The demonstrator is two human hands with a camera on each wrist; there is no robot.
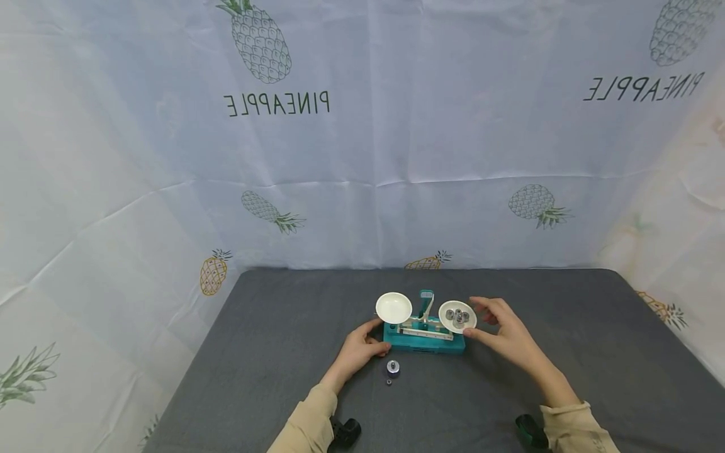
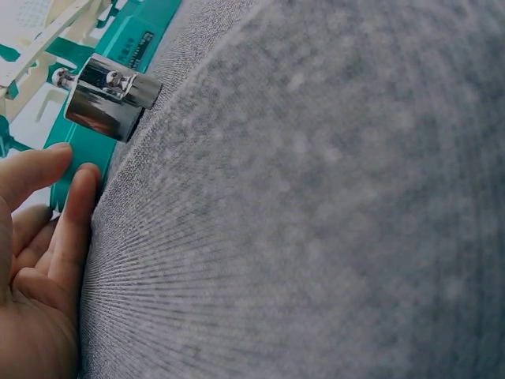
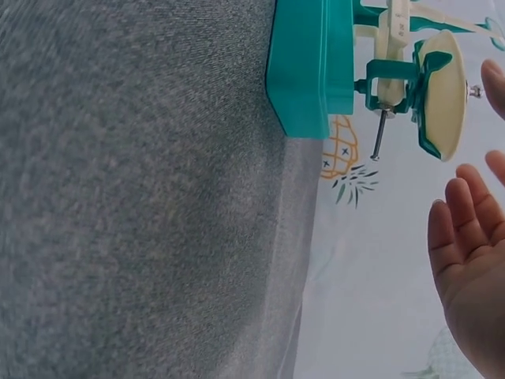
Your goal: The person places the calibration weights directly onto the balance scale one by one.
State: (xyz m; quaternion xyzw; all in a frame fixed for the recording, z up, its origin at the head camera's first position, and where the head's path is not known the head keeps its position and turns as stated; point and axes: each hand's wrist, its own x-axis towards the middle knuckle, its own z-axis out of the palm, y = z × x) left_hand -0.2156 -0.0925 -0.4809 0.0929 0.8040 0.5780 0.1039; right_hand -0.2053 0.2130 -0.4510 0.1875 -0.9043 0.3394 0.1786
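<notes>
A teal balance scale (image 1: 421,343) with two white pans stands on the dark table. Its left pan (image 1: 393,307) holds nothing, while several small metal weights (image 1: 457,316) sit in the right pan (image 1: 443,324). My left hand (image 1: 358,349) grips the left end of the teal base, with fingertips against it in the left wrist view. Around the right pan's edge, my right hand (image 1: 506,333) holds its fingers and thumb spread; the right wrist view shows the fingers (image 3: 467,209) apart from the pan (image 3: 446,95).
On the table before the scale stand a larger cylindrical metal weight (image 1: 393,369) and a small one (image 1: 389,382), close to my left hand. The table (image 1: 272,327) ends at a pineapple-print cloth (image 1: 362,138) hanging behind it.
</notes>
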